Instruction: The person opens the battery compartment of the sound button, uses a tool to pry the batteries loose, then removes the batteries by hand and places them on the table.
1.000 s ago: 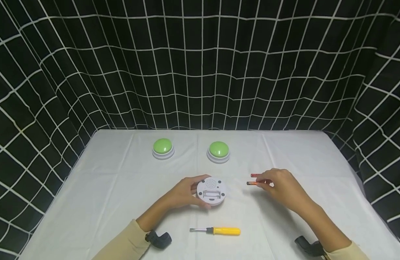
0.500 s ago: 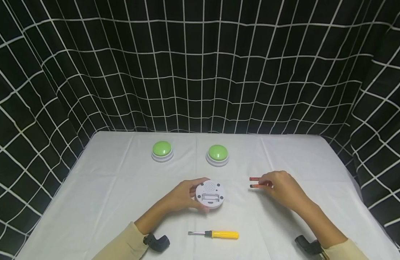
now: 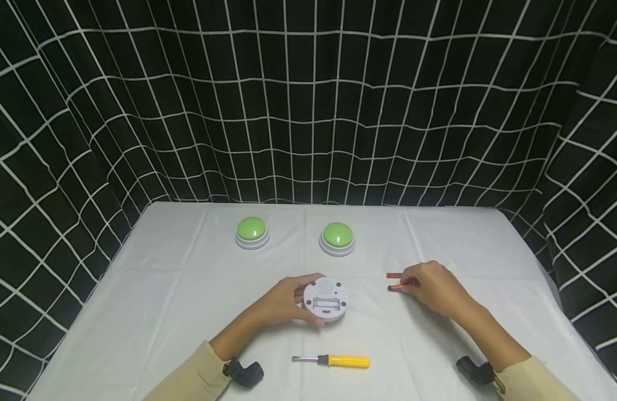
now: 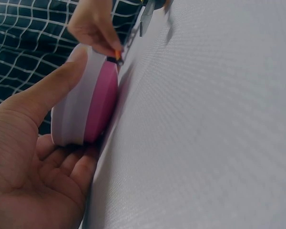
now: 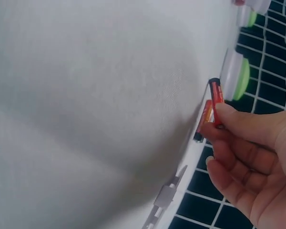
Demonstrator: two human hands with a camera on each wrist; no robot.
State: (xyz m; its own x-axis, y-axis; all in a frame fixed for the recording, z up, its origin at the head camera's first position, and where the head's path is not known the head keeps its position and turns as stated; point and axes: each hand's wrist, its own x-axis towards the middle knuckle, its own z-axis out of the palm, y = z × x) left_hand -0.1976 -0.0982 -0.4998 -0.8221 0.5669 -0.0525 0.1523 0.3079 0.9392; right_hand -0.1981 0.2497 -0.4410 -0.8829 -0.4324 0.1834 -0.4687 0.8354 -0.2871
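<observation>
My left hand [image 3: 283, 301] grips the rim of a round white push button [image 3: 325, 288], turned underside up. Its battery compartment [image 3: 326, 304] faces up, uncovered, with no battery in it. The left wrist view shows its pink dome [image 4: 102, 102] facing the table. To the right, my right hand [image 3: 436, 287] pinches a red and black battery [image 5: 216, 98] between thumb and fingers, low over the cloth. A second, similar battery [image 3: 393, 275] lies just beyond it, its right end hidden by the fingers.
A yellow-handled screwdriver [image 3: 345, 361] lies in front of the button, tip leftward. Two green-domed push buttons [image 3: 251, 231] [image 3: 338, 238] stand farther back. A small pale plastic piece [image 5: 164, 195] shows in the right wrist view. Black netted cloth [image 3: 313, 111] surrounds the white table [image 3: 152, 250].
My right hand has drawn the held battery slightly rightward and lower, toward the cloth. The left hand and its button have stayed in place; the head view has shifted a little.
</observation>
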